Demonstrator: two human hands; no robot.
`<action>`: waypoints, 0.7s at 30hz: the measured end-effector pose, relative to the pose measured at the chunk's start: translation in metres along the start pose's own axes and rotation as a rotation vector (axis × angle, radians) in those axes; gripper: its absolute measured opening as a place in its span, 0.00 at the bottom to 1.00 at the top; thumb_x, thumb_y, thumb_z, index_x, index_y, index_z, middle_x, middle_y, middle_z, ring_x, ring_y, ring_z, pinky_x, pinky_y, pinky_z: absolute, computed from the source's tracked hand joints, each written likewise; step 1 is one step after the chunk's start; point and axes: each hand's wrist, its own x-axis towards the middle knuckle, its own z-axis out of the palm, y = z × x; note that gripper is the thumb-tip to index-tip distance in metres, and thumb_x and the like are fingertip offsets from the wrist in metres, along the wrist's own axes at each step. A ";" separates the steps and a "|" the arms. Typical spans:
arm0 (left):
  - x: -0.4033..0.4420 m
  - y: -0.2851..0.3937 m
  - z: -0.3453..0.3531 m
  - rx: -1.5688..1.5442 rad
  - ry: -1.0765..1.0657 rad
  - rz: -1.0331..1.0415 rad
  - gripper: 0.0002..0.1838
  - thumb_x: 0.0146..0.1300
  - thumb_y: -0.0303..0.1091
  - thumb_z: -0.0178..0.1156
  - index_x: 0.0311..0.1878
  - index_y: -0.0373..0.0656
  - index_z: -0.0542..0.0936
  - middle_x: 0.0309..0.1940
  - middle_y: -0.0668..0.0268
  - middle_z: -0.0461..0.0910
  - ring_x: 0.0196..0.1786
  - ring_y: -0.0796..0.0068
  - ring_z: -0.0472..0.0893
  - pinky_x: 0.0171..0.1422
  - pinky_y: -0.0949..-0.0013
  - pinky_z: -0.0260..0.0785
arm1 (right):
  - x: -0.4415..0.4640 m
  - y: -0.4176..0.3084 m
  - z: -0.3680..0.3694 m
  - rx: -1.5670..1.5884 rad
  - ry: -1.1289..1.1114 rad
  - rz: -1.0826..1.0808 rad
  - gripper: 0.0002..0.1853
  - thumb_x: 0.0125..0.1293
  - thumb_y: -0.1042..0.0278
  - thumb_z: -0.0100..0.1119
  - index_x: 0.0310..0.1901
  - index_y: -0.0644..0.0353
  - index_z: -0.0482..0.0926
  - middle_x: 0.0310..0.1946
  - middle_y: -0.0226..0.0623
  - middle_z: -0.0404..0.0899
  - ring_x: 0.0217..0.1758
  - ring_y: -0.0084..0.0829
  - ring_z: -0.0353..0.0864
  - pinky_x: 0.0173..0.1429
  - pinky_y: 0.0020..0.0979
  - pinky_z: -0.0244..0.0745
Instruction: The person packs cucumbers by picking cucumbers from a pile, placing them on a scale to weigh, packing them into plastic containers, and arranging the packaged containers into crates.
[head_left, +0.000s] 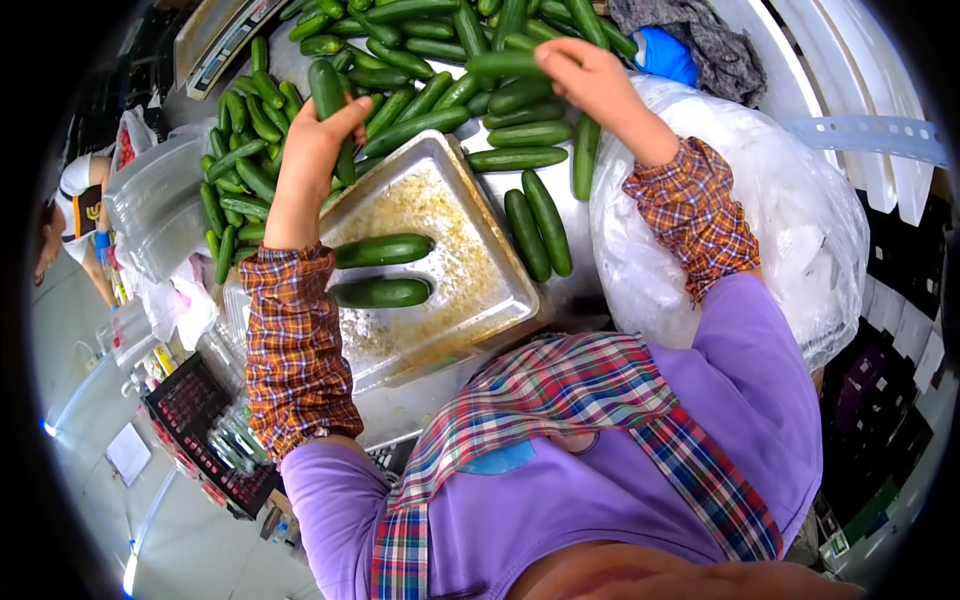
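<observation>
My left hand (322,140) is closed around a cucumber (326,88) above the left part of the pile. At the upper right, my right hand (590,80) grips the end of another cucumber (503,65), held over the loose ones. A large heap of cucumbers (400,60) covers the back of the metal table. Between my arms stands a shallow metal tray (440,230) with stained, yellowish residue on its bottom. Two cucumbers (383,250) lie side by side at its left. Two more cucumbers (545,222) rest on the table just right of the tray.
A big clear plastic bag (750,220) bulges at the right of the table. A grey cloth (700,45) and a blue item (665,55) are at the back right. Clear plastic containers (165,205) stand at the left. Another person (82,200) is at the far left.
</observation>
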 end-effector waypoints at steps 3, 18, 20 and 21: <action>0.007 -0.001 0.003 0.667 -0.074 0.219 0.11 0.54 0.32 0.66 0.37 0.38 0.77 0.30 0.66 0.79 0.32 0.71 0.77 0.40 0.70 0.69 | 0.012 0.008 -0.010 0.138 0.150 0.021 0.17 0.63 0.55 0.59 0.48 0.56 0.79 0.24 0.27 0.75 0.22 0.16 0.70 0.26 0.18 0.64; 0.030 -0.014 -0.010 1.126 -0.434 0.262 0.24 0.48 0.31 0.69 0.49 0.35 0.74 0.39 0.46 0.79 0.44 0.47 0.78 0.48 0.58 0.69 | -0.028 0.028 0.014 -0.897 -0.299 -0.138 0.23 0.53 0.64 0.65 0.49 0.65 0.73 0.45 0.46 0.76 0.43 0.46 0.79 0.44 0.39 0.76; 0.029 -0.012 -0.024 1.082 -0.288 0.356 0.23 0.49 0.32 0.68 0.49 0.37 0.74 0.38 0.48 0.79 0.43 0.48 0.78 0.47 0.59 0.70 | -0.030 0.033 0.022 -0.950 -0.289 -0.094 0.28 0.52 0.64 0.66 0.53 0.66 0.69 0.45 0.47 0.75 0.43 0.46 0.79 0.44 0.39 0.76; 0.028 -0.007 -0.032 1.063 -0.197 0.318 0.22 0.50 0.33 0.68 0.48 0.38 0.74 0.38 0.48 0.79 0.42 0.48 0.79 0.45 0.59 0.70 | -0.031 0.032 0.023 -0.955 -0.294 -0.096 0.30 0.52 0.64 0.67 0.54 0.67 0.67 0.44 0.48 0.73 0.43 0.47 0.79 0.43 0.40 0.76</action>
